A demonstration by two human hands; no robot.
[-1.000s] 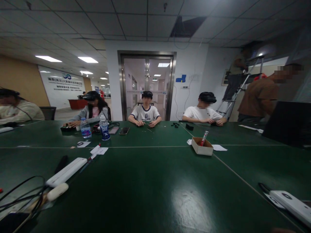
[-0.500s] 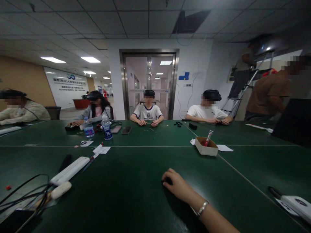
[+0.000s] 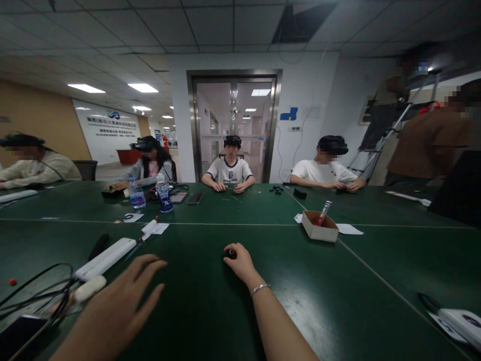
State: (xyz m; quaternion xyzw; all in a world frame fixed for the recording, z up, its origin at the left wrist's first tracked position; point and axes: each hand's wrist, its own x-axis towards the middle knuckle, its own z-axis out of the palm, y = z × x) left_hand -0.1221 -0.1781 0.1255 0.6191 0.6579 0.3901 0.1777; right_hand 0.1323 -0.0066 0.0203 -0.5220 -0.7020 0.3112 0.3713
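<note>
My right hand (image 3: 239,260) rests on the green table (image 3: 210,311) out in front of me, fingers curled around a small dark cylindrical object (image 3: 231,253); a thin bracelet circles that wrist. My left hand (image 3: 124,296) hovers low over the table at the lower left, fingers stretched out and apart, holding nothing. It is nearest to a long white bar-shaped device (image 3: 105,258) and a small white oval object (image 3: 89,288).
A cardboard box (image 3: 319,226) with a red-tipped tube stands at centre right beside paper slips. Two bottles (image 3: 164,195), a phone and papers lie further back. Black cables (image 3: 33,296) sprawl at the lower left. Several people sit around the table; a person stands on a ladder at right.
My right hand came in from the lower right, then slid forward and left with the small dark object. My left hand has entered from the lower left. The view has tilted slightly.
</note>
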